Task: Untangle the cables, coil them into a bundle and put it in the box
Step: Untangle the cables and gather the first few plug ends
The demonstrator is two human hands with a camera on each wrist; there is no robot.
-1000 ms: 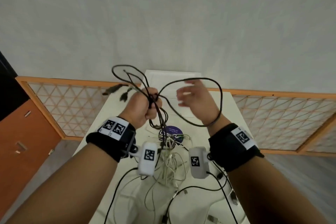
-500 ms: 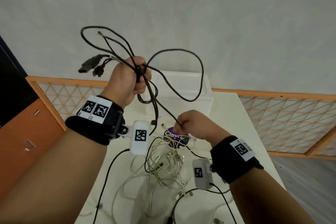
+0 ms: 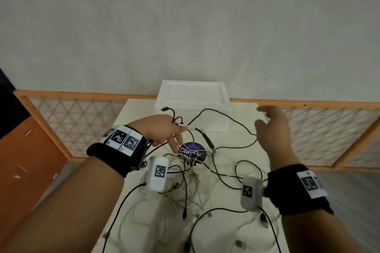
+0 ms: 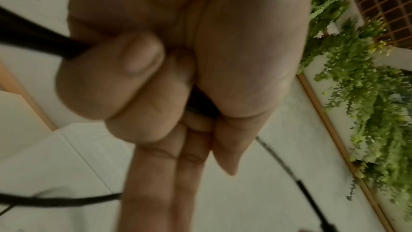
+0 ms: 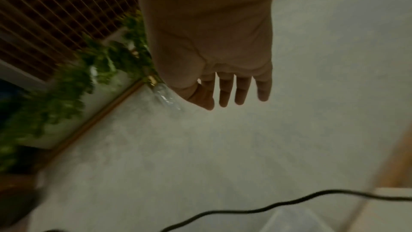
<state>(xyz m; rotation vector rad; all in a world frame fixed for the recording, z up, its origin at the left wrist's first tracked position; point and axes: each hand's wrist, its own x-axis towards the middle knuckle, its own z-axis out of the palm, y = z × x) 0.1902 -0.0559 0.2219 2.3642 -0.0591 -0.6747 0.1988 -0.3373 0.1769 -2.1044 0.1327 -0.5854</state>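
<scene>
My left hand [image 3: 164, 129] hovers low over the table, just in front of the white foam box [image 3: 193, 96]. It grips a black cable [image 3: 224, 115]. The left wrist view shows a curled finger and the thumb clamping the cable [image 4: 33, 41], while two other fingers point straight out. The cable loops out to the right across the table, and its plug ends dangle near a round purple sticker [image 3: 191, 150]. My right hand [image 3: 271, 125] is raised to the right of the box with its fingers spread, holding nothing. Only a stretch of black cable [image 5: 267, 205] passes below it.
A tangle of white and black cables [image 3: 185, 183] lies on the white table [image 3: 131, 121] between my wrists. More plugs lie near the front edge. An orange lattice rail [image 3: 72, 113] runs behind the table, with an orange cabinet [image 3: 24, 160] to the left.
My left hand has come down from head height to just above the table, carrying the black cable. My right hand has let go of the cable, opened and swung out to the right.
</scene>
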